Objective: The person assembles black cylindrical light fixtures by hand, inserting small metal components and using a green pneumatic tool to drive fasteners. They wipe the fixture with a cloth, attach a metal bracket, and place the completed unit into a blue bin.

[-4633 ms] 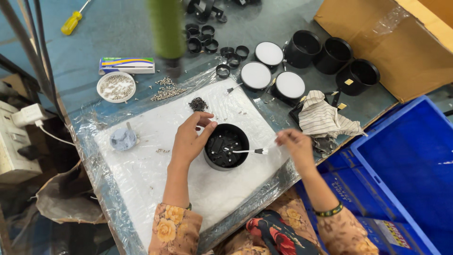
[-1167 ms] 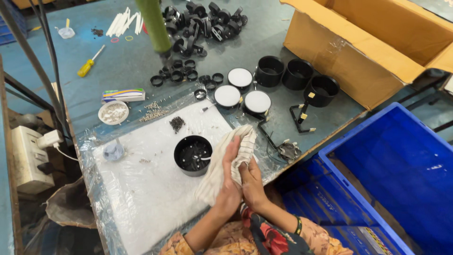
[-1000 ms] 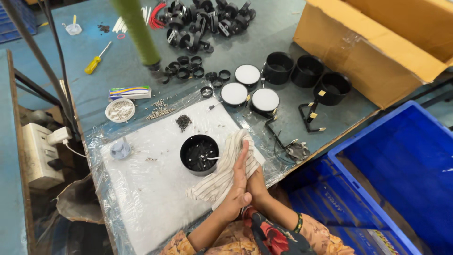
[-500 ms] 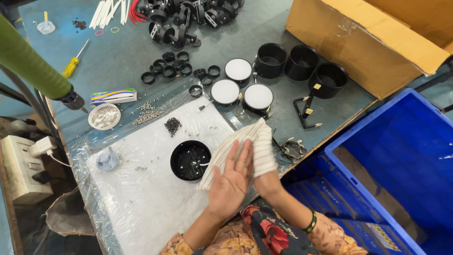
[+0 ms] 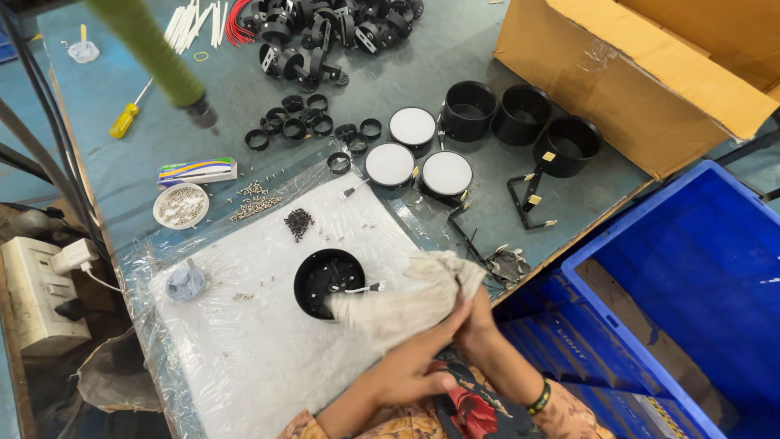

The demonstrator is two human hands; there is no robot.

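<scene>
A striped off-white cloth is bunched between both my hands over the near edge of the white plastic-covered mat. My left hand grips it from below and my right hand holds its right end. Just left of the cloth stands a black round housing, open side up, with a short white wire sticking out toward the cloth. The cloth's left tip lies close to the housing's rim.
Three white-faced round lamps, three black cups, black rings, screw piles, a dish of screws and a yellow screwdriver lie on the table. A cardboard box stands at back right, a blue crate at right. A green hanging tool swings overhead.
I picked the cloth up from the right and rubbed it between my palms; now it is bunched lower, close to the housing. The view shifted and the hanging tool moved.
</scene>
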